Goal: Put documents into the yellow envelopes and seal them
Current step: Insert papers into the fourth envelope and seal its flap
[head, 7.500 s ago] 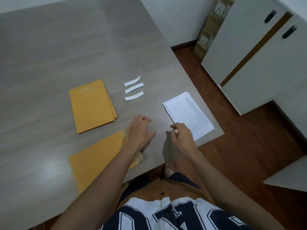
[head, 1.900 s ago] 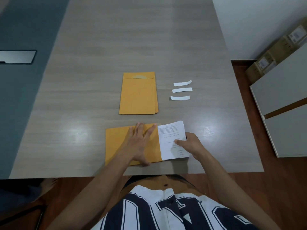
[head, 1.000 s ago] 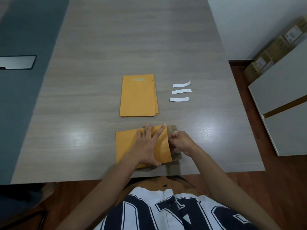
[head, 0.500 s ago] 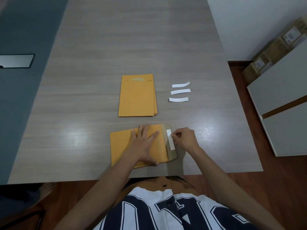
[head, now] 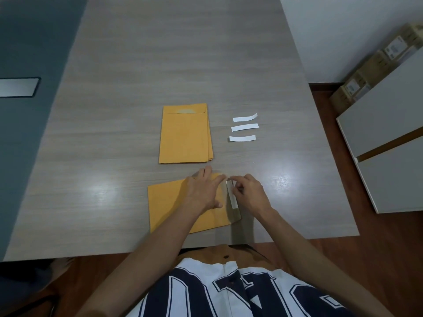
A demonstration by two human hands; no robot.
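Yellow envelope [head: 169, 207] lies near the table [head: 114, 156] front edge, long axis left-right w/ flap [head: 232, 213] open to the right. Left hand [head: 203, 191] flat on it, fingers spread, hiding its middle. Right hand [head: 248, 193] pinches the white strip [head: 231, 195] on the flap. Envelope stack [head: 185, 133] & 3 loose strips [head: 243, 128] sit behind. Docs not visible.

Left hand [head: 203, 193] flat, fingers spread; right hand [head: 248, 193] pinching.

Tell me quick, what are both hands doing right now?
Left hand: open, flat on the yellow envelope, holding it down.
Right hand: fingers pinched shut on the white strip at the flap.
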